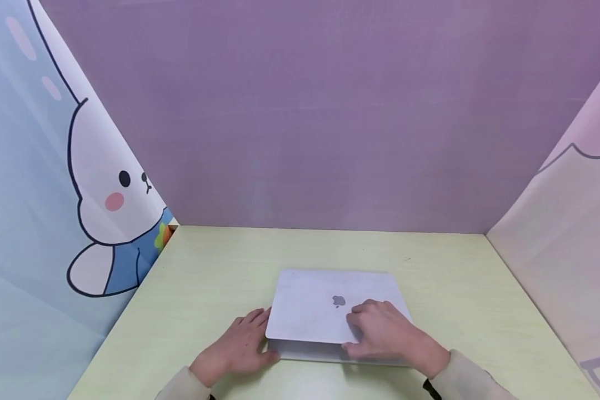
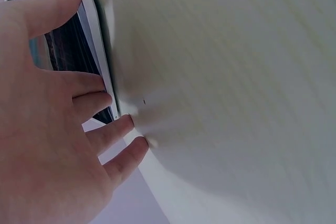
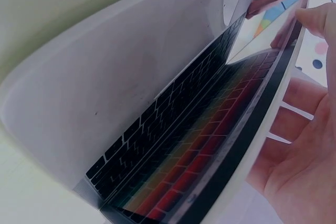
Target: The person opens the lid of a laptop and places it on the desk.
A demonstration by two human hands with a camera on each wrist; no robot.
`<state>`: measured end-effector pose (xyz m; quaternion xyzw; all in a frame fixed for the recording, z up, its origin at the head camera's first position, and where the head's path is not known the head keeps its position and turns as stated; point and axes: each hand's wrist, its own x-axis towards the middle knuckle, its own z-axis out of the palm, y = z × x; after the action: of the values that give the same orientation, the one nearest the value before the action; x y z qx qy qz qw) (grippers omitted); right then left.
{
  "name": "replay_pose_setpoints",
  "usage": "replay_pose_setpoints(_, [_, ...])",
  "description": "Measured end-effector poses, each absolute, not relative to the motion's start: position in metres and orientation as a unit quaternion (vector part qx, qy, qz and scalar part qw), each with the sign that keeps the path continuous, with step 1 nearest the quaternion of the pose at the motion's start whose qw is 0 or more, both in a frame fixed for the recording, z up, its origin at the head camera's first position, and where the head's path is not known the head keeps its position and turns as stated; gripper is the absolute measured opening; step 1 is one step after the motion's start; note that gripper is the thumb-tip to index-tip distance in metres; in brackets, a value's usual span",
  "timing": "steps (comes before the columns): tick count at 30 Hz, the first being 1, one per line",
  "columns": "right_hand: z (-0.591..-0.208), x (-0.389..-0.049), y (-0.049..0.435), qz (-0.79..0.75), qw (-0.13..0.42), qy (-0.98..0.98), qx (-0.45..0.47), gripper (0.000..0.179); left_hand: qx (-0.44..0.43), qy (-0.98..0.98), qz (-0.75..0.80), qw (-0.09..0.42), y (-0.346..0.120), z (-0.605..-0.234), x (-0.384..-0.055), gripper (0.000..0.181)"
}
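A silver laptop [image 1: 307, 314] with a dark apple logo lies on the table, its lid partly raised. At the lid's front edge, my right hand [image 1: 387, 333] pinches it, thumb beneath and fingers over the outer face. The right wrist view looks into the gap, where the black keyboard [image 3: 149, 124] faces a lit screen [image 3: 210, 150] with reddish colours. My left hand [image 1: 242, 344] is at the laptop's left side with its fingers spread. In the left wrist view, some fingertips [image 2: 102, 100] touch the base's edge and others reach onto the tabletop.
The pale yellow-green table [image 1: 220, 261] extends around the laptop. A purple backdrop [image 1: 325, 116] rises behind it. Cloth panels stand at both sides, the left one printed with a white cartoon animal [image 1: 115, 216], the right one [image 1: 570, 239] pink and cream.
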<state>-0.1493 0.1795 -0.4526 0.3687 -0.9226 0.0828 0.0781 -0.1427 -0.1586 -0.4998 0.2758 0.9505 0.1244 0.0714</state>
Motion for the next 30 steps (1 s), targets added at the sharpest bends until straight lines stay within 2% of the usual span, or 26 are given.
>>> replay_pose_setpoints(8, [-0.449,-0.155,0.184,0.095,0.074,-0.918,0.379,0.041,0.27,0.953,0.122,0.063,-0.154,-0.5,-0.145,0.085])
replay_pose_setpoints(25, [-0.435,-0.169,0.19,0.136,0.068,-0.917,0.37,0.048,0.27,0.952,0.115,0.081,-0.149,-0.496,-0.145,0.081])
replay_pose_setpoints(30, [-0.431,-0.172,0.191,0.15,0.081,-0.916,0.364,0.041,0.274,0.954,0.096,0.077,-0.147,-0.496,-0.147,0.082])
